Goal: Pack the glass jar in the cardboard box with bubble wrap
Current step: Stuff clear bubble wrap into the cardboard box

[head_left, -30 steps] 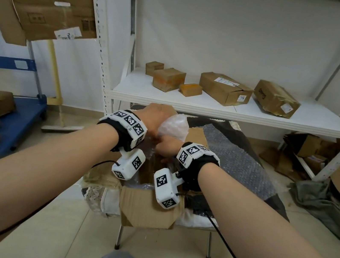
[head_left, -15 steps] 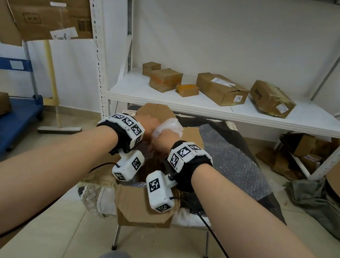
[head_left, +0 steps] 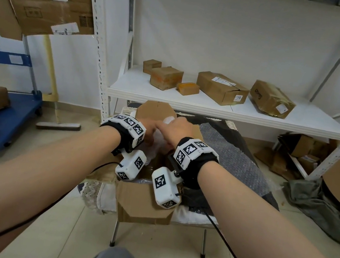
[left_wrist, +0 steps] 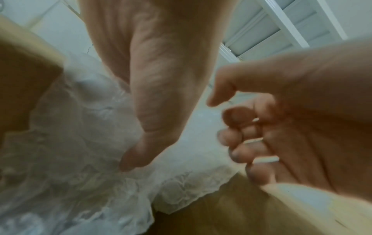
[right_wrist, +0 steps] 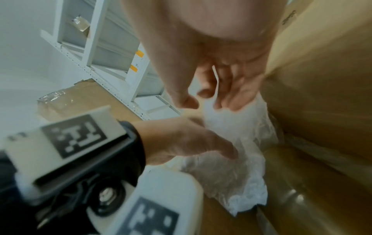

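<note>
An open cardboard box [head_left: 143,203] stands on a small table in front of me. Inside it lies the jar as a crumpled white bubble-wrap bundle [head_left: 169,120] [left_wrist: 80,127] [right_wrist: 231,167]; no glass shows. My left hand [head_left: 148,126] [right_wrist: 191,139] is on the bundle's left side, and its thumb [left_wrist: 141,143] and straight fingers press on the wrap. My right hand [head_left: 178,128] [right_wrist: 211,98] is over the top of the bundle. Its curled fingers [left_wrist: 237,136] and thumb pinch the wrap's upper end. The wrist views are blurred.
A loose sheet of bubble wrap [head_left: 233,162] covers the table right of the box. Just behind is a white shelf [head_left: 212,111] with several small cartons. A blue cart [head_left: 16,114] stands on the left, and cloth and cardboard [head_left: 320,206] lie on the floor at right.
The wrapped bundle has come down from above the box's rim into the box. Both hands went down with it and stay on it.
</note>
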Available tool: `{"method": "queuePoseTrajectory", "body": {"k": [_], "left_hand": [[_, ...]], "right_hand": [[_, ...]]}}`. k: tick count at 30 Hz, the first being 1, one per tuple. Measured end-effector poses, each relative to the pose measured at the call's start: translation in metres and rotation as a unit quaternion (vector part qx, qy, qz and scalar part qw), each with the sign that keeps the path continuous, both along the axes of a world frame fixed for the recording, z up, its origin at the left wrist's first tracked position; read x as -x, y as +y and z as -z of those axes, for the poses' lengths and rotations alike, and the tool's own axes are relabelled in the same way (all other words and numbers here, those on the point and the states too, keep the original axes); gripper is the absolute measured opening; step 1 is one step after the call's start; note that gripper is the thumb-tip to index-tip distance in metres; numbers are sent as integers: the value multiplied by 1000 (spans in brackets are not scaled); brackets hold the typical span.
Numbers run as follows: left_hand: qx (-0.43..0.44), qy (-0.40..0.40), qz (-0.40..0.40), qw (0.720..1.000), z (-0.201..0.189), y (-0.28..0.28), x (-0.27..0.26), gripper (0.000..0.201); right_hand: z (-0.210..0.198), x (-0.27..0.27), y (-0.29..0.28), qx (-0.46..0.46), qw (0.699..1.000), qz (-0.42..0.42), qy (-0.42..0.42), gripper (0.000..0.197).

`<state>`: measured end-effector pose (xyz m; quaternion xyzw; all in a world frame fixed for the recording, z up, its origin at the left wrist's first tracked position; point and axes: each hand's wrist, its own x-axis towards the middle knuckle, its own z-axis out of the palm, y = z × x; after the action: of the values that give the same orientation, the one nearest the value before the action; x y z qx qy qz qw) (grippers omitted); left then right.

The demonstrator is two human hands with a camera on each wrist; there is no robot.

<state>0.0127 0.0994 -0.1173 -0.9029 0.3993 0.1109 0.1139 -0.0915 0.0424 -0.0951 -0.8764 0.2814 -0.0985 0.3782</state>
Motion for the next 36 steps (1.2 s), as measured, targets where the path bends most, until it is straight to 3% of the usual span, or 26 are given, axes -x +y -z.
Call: {"method": "queuePoseTrajectory", "body": {"k": [4, 8, 11, 16, 20, 21, 23, 26, 28, 33, 36], "left_hand": [[26, 8, -7, 1000, 8, 5, 8, 36], [26, 4, -3, 1000, 10, 10, 11, 31], [14, -4, -17, 1000, 5, 12, 14, 32], [32, -37, 7, 999, -14, 20, 12, 46], [51, -67, 14, 996, -25, 22, 15, 73], [65, -83, 10, 994, -28, 21, 16, 72], [79, -82, 7, 994, -34, 21, 23, 50], [35, 27, -6, 999, -29, 20, 28, 21], [-12, 73, -6, 997, -20, 23, 32, 13], [7, 54, 15, 998, -11, 34, 31, 14], [-38, 37, 11, 999, -9, 36, 30, 31]], "right_hand": [[-8, 5, -12, 50, 999, -3, 3, 45], [-6, -1, -11, 130, 985, -68, 93, 41], [-4, -8, -3, 175, 971, -67, 149, 40], [-2, -8, -4, 215, 954, -96, 183, 39], [-2, -6, -8, 222, 940, -134, 223, 33], [-1, -6, -9, 221, 939, -142, 222, 31], [2, -4, -11, 230, 938, -146, 213, 29], [7, -4, -14, 231, 939, -140, 213, 38], [14, -9, -17, 216, 938, -160, 217, 23], [26, -14, -13, 174, 933, -226, 220, 32], [24, -21, -12, 190, 920, -235, 248, 34]]}}
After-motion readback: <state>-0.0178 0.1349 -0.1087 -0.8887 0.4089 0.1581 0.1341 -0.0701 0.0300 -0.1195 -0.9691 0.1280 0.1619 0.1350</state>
